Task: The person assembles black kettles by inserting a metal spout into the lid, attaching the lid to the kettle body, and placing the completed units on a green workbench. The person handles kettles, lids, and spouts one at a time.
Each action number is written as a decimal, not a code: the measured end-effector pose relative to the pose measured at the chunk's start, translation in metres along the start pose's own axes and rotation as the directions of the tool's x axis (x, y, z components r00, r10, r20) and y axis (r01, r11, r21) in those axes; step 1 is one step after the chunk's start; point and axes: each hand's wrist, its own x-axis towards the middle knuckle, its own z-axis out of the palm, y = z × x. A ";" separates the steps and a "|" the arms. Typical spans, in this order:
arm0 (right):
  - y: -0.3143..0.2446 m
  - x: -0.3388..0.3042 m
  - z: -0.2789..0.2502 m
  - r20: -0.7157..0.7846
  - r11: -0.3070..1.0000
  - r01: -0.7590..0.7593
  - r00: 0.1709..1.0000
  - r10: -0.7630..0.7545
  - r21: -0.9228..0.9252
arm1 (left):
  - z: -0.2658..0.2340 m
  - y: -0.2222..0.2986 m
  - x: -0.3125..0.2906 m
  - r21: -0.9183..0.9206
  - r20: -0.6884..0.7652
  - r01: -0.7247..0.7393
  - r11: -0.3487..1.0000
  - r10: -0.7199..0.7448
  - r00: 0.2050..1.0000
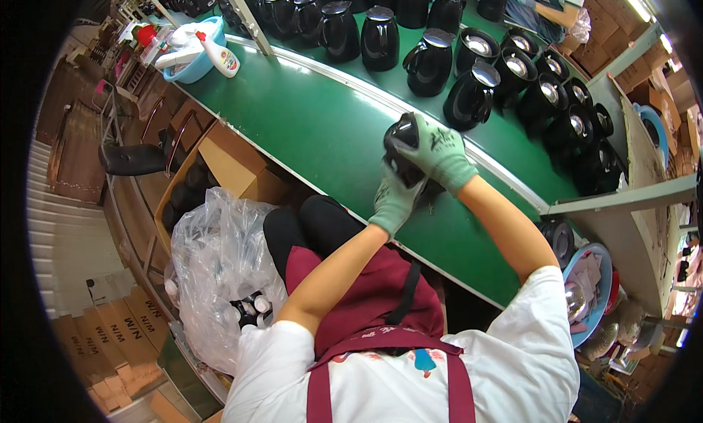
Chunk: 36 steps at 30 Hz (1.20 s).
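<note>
A black jug [403, 146], dark and glossy, is held over the green worktop [315, 123] between my two gloved hands. My right hand [442, 154], in a pale green work glove, closes over its upper right side. From below, my left hand [395, 197] grips its lower end, fingers wrapped round it. Part of the jug is hidden behind the gloves. Just beyond, on the raised strip of the bench, stand finished-looking black jugs with grey lids [380, 39]. Nearest to my right hand is a lidded jug [472, 96] with its handle to the right.
Several open black jugs [545, 101] with shiny insides crowd the right. A spray bottle [218, 55] stands by a blue basin [196, 61] at the far left. A clear plastic bag [223, 255] and cardboard box [238, 167] sit below the bench. A co-worker's arm [558, 15] shows across.
</note>
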 end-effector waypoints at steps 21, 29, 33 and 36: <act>0.342 0.209 -0.024 -0.023 0.803 0.102 0.989 -0.143 -0.588 | 0.024 0.031 0.224 0.379 -0.047 0.052 0.924 -0.037 0.998; 0.238 0.200 -0.096 -0.680 0.927 -0.032 0.689 -0.251 -0.374 | 0.032 0.000 0.264 0.292 0.015 -0.024 0.956 0.020 1.000; 0.173 0.124 -0.134 -0.714 0.949 0.164 0.628 -0.310 -0.268 | -0.014 0.027 0.201 0.311 -0.047 -0.229 0.922 0.255 0.966; 0.099 0.044 -0.142 -0.546 0.952 0.298 0.788 -0.287 -0.071 | -0.074 0.056 0.112 0.139 -0.114 -0.256 0.957 0.272 0.955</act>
